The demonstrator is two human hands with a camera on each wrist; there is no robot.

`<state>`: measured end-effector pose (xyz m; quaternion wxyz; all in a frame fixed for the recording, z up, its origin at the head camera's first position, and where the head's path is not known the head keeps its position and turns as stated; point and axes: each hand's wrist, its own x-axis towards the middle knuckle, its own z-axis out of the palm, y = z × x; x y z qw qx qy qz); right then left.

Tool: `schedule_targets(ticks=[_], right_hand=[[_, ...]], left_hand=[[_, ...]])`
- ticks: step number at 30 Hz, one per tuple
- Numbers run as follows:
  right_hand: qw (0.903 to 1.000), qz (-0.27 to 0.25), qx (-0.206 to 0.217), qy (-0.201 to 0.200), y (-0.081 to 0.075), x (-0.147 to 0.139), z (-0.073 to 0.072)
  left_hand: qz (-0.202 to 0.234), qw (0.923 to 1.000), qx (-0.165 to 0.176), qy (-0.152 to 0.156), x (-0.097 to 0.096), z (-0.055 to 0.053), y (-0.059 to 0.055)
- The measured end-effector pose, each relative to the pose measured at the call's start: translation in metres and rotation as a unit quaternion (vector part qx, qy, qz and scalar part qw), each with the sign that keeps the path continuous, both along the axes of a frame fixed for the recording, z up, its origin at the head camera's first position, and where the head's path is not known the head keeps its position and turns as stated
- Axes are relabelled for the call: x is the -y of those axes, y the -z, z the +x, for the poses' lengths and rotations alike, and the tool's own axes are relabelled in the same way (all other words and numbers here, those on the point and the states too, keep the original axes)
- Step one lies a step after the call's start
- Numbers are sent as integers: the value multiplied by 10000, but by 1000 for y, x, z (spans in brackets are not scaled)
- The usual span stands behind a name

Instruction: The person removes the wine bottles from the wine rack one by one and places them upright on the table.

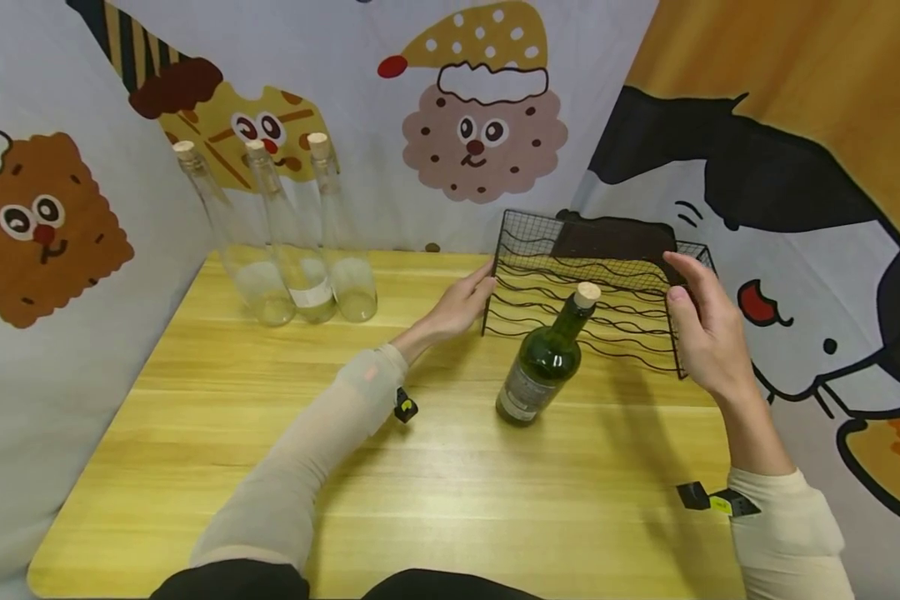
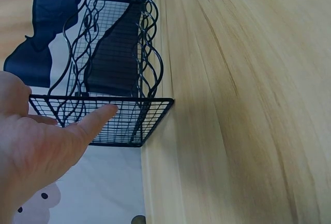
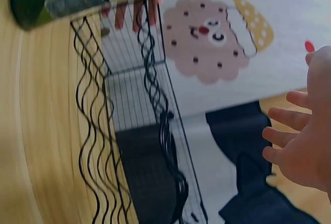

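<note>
A black wire rack (image 1: 528, 237) with wavy rails and fine mesh panels stands at the back of the wooden table, by the cloth backdrop. My left hand (image 1: 457, 307) rests against the rack's left end, fingers straight. In the left wrist view its thumb (image 2: 98, 120) lies across the end mesh. At the other end, my right hand (image 1: 712, 337) is raised beside the rack with fingers extended and thumb apart, holding nothing. In the right wrist view the right hand (image 3: 305, 125) shows its fingers spread. A corked green wine bottle (image 1: 543, 367) stands upright in front of the rack.
Three clear glass bottles with corks, a left one (image 1: 251, 275), a middle one (image 1: 296, 242) and a right one (image 1: 341, 242), stand together at the table's back left. Behind the table (image 1: 232, 400) hangs a cartoon-printed cloth (image 1: 360, 100).
</note>
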<state>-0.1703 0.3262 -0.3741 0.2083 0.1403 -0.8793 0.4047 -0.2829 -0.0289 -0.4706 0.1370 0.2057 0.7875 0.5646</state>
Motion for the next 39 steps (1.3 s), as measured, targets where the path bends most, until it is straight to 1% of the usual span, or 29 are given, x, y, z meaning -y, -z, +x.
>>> schedule_targets(ticks=[6, 10, 13, 17, 20, 28, 32, 34, 36, 37, 39], right_hand=[[9964, 99, 482, 694, 4, -26, -5], [9920, 104, 715, 1035, 8, -41, -9], [9875, 152, 888, 1293, 12, -51, -12], [9786, 167, 1243, 1629, 20, -65, -15], [9719, 86, 1537, 1783, 25, -75, -18], [9569, -243, 2169, 1913, 40, -100, -24], [9484, -538, 2396, 2005, 46, -107, -27], [9446, -743, 2481, 2014, 49, -110, -28], [9421, -1023, 2538, 1938, 52, -112, -29], [9402, -1154, 2601, 1873, 53, -113, -28], [9343, -1616, 2705, 1667, 55, -115, -28]], left_hand=[[-9, 10000, 15, -4, 0, 0, 1], [25, 10000, -10, 25, 1, 0, 0], [2, 10000, -46, 45, 2, 0, -1], [-61, 9999, -93, 34, 1, -1, 0], [-92, 9999, -113, 9, 1, -1, 0], [-87, 9999, -133, 15, 2, -2, 0], [-75, 9999, -99, 26, 2, -2, 0], [-54, 10000, -59, 34, 1, -2, 1], [-43, 10000, -21, 27, 1, -1, 0], [-46, 10000, -12, 22, 1, -1, 0], [-35, 10000, 3, 27, 1, -1, 0]])
